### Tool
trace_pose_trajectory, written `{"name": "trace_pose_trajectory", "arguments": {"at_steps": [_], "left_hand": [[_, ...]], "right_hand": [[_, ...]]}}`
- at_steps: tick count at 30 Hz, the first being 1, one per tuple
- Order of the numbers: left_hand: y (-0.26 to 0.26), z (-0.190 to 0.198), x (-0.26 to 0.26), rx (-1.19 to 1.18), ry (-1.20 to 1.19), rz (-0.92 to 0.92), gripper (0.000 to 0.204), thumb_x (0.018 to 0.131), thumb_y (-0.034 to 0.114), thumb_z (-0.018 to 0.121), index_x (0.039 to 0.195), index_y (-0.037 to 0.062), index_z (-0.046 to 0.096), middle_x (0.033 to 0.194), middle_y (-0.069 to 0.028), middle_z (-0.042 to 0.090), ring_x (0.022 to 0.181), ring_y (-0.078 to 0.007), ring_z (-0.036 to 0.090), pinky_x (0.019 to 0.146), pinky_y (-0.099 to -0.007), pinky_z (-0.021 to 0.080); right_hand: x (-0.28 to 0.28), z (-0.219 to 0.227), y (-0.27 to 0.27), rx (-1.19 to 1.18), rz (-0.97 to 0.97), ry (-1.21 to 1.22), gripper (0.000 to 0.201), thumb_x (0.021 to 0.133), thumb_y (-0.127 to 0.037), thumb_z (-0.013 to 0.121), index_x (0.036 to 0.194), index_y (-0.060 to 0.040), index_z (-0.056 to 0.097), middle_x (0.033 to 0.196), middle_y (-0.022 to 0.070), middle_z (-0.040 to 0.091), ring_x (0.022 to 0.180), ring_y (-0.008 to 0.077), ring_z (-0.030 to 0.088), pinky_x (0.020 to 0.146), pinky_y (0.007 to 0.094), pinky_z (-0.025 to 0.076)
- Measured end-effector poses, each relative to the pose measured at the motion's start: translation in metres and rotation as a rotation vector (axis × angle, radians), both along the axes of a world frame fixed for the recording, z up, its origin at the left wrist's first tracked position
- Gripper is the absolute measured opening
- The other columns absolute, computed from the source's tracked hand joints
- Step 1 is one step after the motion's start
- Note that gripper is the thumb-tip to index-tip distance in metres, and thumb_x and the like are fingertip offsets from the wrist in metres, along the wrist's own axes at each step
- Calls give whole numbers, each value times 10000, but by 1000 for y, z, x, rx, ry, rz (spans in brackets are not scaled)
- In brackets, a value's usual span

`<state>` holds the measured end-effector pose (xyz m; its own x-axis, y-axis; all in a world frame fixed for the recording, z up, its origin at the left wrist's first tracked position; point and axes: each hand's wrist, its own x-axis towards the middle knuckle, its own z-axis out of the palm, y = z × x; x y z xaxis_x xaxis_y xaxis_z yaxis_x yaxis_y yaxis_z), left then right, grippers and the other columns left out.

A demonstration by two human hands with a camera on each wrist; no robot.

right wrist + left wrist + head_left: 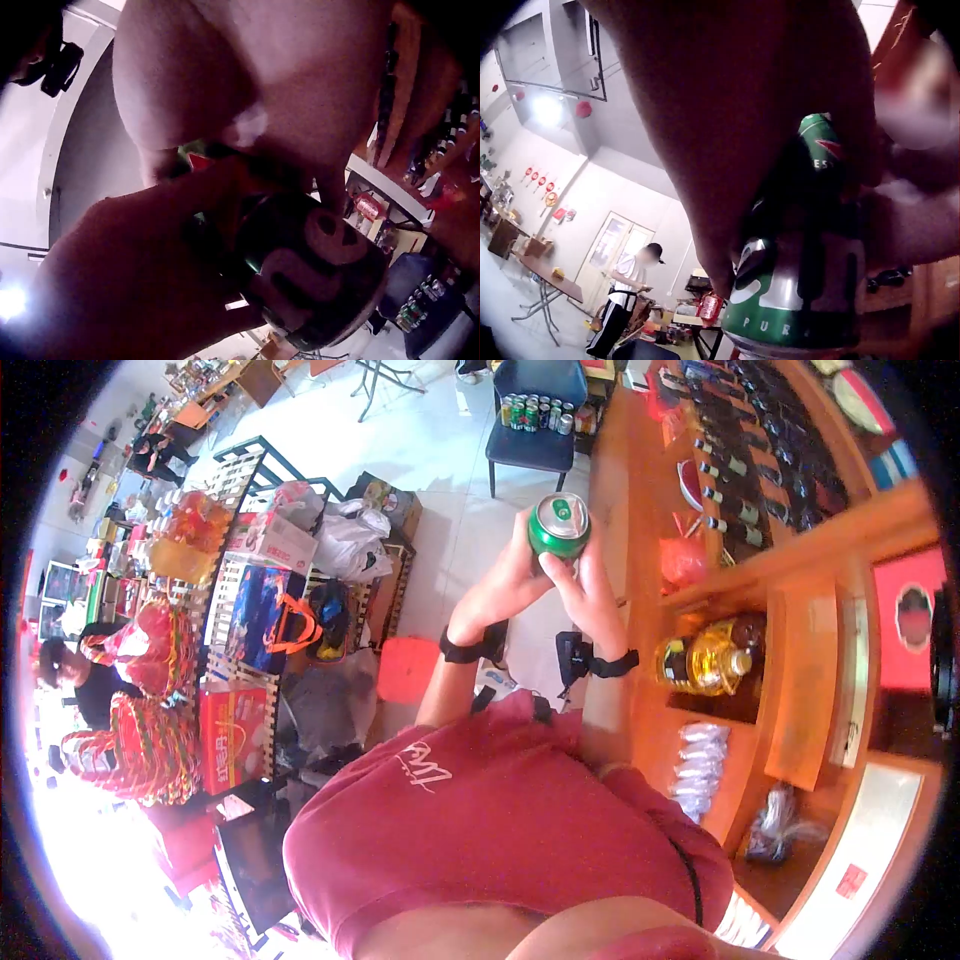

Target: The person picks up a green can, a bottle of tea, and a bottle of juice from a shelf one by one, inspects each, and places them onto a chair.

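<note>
In the head view a green beer can (556, 547) stands upright between my two hands, its silver top and green tab facing up. My left hand (515, 568) grips it from the left side. From the right, my right hand (590, 582) holds it too, with a thumb across the front. The left wrist view shows the can's lower part (795, 319) with pale lettering, below the dark underside of the hand. In the right wrist view the can (319, 274) pokes out under the hands, whose fingers cover its middle.
A dark chair (540, 452) ahead bears several cans (530, 412). On the right, a wooden shelf (800, 680) holds bottles and a jug of yellow oil (705, 660). Slatted racks with bags and boxes (235, 735) line the left, beside a red stool (408, 668). Other people are farther off.
</note>
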<state>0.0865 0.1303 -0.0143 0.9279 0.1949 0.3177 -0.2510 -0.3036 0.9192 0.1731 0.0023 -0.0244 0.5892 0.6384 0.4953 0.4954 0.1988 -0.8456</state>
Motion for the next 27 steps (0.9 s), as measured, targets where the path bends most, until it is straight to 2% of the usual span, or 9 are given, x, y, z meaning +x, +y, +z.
{"name": "trace_pose_trajectory", "arguments": {"at_steps": [2, 3, 7, 10, 19, 27], "left_hand": [[36, -2, 35, -15, -29, -30, 798, 864, 37, 694, 1481, -26, 193, 1399, -220, 480, 1346, -317, 456, 1107, -392, 367], [57, -3, 54, 53, -90, -38, 804, 865, 50, 706, 1482, -20, 195, 1386, -222, 488, 1338, -309, 463, 1100, -389, 372], [128, 22, 121, 19, -44, -88, 766, 845, 51, 730, 1451, -2, 265, 1352, -239, 499, 1316, -344, 487, 1079, -392, 397], [173, 28, 161, 65, -161, -65, 770, 848, 45, 724, 1457, 1, 254, 1356, -235, 500, 1319, -344, 487, 1081, -391, 394], [277, -24, 260, -41, -47, -88, 799, 840, 56, 741, 1466, 27, 246, 1358, -235, 505, 1308, -333, 504, 1055, -393, 421], [345, -38, 357, 5, 72, -74, 792, 820, 63, 749, 1436, 6, 254, 1310, -253, 537, 1258, -359, 547, 1024, -403, 447]], "right_hand": [[28, -1, 32, -14, 24, 171, 686, 960, -145, 661, 1492, -30, 243, 1344, 124, 496, 1213, 209, 512, 1011, 331, 437], [44, 0, 48, -23, 36, 253, 685, 962, -147, 660, 1492, -31, 242, 1350, 125, 490, 1227, 213, 501, 1031, 336, 422], [113, 9, 115, -5, -11, 217, 636, 962, -153, 656, 1464, -35, 284, 1360, 105, 479, 1259, 195, 459, 1068, 341, 371], [157, 27, 157, -109, -27, 68, 606, 959, -167, 659, 1444, -32, 320, 1341, 103, 488, 1242, 204, 474, 1048, 339, 385], [250, -19, 262, -80, -9, 212, 624, 955, -195, 676, 1440, -24, 322, 1332, 124, 513, 1225, 224, 500, 1061, 345, 383], [355, -49, 328, -67, 41, 280, 643, 949, -211, 689, 1435, -20, 314, 1340, 132, 519, 1235, 221, 508, 1050, 349, 400]]}}
